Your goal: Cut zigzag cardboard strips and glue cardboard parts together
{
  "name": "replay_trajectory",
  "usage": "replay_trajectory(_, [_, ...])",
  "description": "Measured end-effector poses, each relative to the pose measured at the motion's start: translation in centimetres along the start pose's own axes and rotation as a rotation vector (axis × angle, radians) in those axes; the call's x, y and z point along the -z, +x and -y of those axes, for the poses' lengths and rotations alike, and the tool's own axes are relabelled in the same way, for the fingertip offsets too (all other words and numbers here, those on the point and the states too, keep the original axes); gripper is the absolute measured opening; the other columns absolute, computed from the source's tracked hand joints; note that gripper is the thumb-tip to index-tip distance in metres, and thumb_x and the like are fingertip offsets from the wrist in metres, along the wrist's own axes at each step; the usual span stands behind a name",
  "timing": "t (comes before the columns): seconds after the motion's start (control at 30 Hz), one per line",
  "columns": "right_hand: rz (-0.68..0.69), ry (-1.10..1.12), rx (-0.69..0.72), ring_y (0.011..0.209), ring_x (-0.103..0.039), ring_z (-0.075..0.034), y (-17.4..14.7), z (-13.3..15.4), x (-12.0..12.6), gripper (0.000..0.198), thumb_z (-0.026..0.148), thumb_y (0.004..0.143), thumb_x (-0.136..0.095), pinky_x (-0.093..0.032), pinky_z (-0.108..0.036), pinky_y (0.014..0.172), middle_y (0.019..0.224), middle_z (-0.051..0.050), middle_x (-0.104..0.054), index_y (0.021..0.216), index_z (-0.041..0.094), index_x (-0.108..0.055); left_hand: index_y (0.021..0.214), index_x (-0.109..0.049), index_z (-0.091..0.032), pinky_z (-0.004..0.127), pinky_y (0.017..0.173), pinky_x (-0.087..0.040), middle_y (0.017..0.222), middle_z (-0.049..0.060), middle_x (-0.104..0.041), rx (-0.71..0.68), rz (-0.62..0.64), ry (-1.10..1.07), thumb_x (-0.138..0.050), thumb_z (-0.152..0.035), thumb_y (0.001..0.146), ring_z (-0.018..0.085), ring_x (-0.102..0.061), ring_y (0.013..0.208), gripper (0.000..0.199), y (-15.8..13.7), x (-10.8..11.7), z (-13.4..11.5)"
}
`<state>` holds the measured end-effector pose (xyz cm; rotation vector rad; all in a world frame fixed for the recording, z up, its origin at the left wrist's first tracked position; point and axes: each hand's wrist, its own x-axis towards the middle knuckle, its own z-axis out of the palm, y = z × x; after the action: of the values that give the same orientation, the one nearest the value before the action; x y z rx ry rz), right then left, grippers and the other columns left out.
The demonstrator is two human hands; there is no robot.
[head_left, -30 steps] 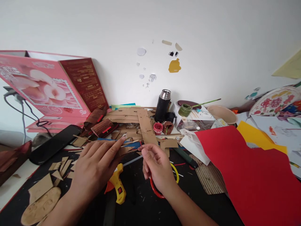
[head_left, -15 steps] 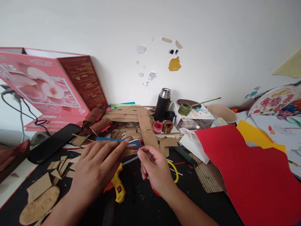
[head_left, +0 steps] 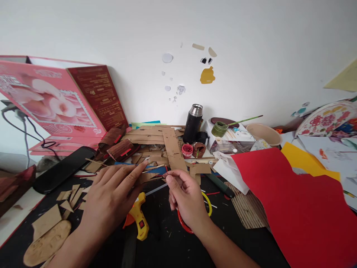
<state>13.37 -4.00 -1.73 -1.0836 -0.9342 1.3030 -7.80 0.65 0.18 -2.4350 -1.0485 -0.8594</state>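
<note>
My left hand [head_left: 113,193] lies palm down with its fingers stretched out, resting over cardboard scraps and a blue strip [head_left: 159,171]. Beyond its index fingertip, a thin tan strip [head_left: 154,168] crosses the blue one. My right hand [head_left: 186,197] is closed in a pinch at the blue strip's right end; whatever sits between thumb and forefinger is too small to name. Between the two hands lies a yellow hot glue gun [head_left: 141,221], its nozzle end partly under my left hand. Scissors with red and yellow handles [head_left: 208,204] are partly hidden beneath my right hand.
Beyond the hands are stacked cardboard strips [head_left: 173,149], a black flask [head_left: 193,124] and paint jars [head_left: 187,150]. Red paper [head_left: 301,208] covers the right side. Cardboard offcuts [head_left: 47,220], a black case [head_left: 65,169] and a pink box [head_left: 55,100] stand left.
My left hand has shifted slightly left and its index finger has tilted up a little. My right hand has moved slightly right, uncovering more of the scissors' red handle.
</note>
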Motion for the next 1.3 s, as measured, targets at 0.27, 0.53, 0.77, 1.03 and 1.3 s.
replay_trajectory(0.27, [0.038,-0.029,0.007,0.038,-0.045,-0.007,-0.11,-0.76,0.28,0.046,0.061,0.095,-0.077,-0.035,-0.018,0.038,0.06,0.01,-0.05,0.112,0.019,-0.073,0.163,-0.048,-0.023,0.043,0.085,-0.053,0.102,0.008,-0.08,0.027,0.03,-0.08,-0.063,-0.034,0.107,0.03,-0.074,0.09,0.059,-0.02,-0.49,0.17])
replay_trajectory(0.53, [0.063,-0.05,0.02,0.04,-0.045,-0.006,-0.52,-0.96,0.07,0.042,0.057,0.097,-0.076,-0.037,-0.018,0.039,0.062,0.01,-0.05,0.115,0.02,-0.074,0.157,-0.049,-0.015,0.043,0.087,-0.051,0.105,0.011,-0.08,-0.018,0.074,-0.092,-0.061,-0.031,0.108,0.03,-0.073,0.093,0.053,-0.14,-0.19,-0.42])
replay_trajectory(0.77, [0.052,-0.068,0.028,0.04,-0.047,-0.007,-0.51,-0.68,-0.07,0.04,0.058,0.096,-0.074,-0.036,-0.018,0.039,0.063,0.007,-0.056,0.106,0.019,-0.074,0.158,-0.048,-0.015,0.042,0.085,-0.051,0.102,0.01,-0.081,-0.023,0.119,-0.131,-0.056,-0.036,0.11,0.03,-0.076,0.093,0.053,-0.31,-0.46,-0.57])
replay_trajectory(1.03, [0.023,-0.068,0.047,0.04,-0.047,-0.008,-0.5,-0.62,-0.1,0.039,0.057,0.097,-0.074,-0.035,-0.019,0.039,0.061,0.006,-0.058,0.103,0.019,-0.074,0.155,-0.057,-0.022,0.039,0.075,-0.057,0.106,0.011,-0.083,0.1,0.139,-0.264,-0.055,-0.052,0.108,0.03,-0.078,0.089,0.055,-0.72,-0.61,-0.67])
replay_trajectory(1.3, [-0.041,0.001,0.036,0.038,-0.044,-0.008,-0.22,-0.02,0.05,0.043,0.061,0.093,-0.077,-0.037,-0.019,0.038,0.055,0.009,-0.049,0.098,0.018,-0.073,0.136,-0.069,-0.024,0.04,0.079,-0.06,0.104,0.009,-0.084,0.178,0.159,-0.302,-0.053,-0.062,0.107,0.029,-0.079,0.091,0.05,-0.52,-0.53,-0.48])
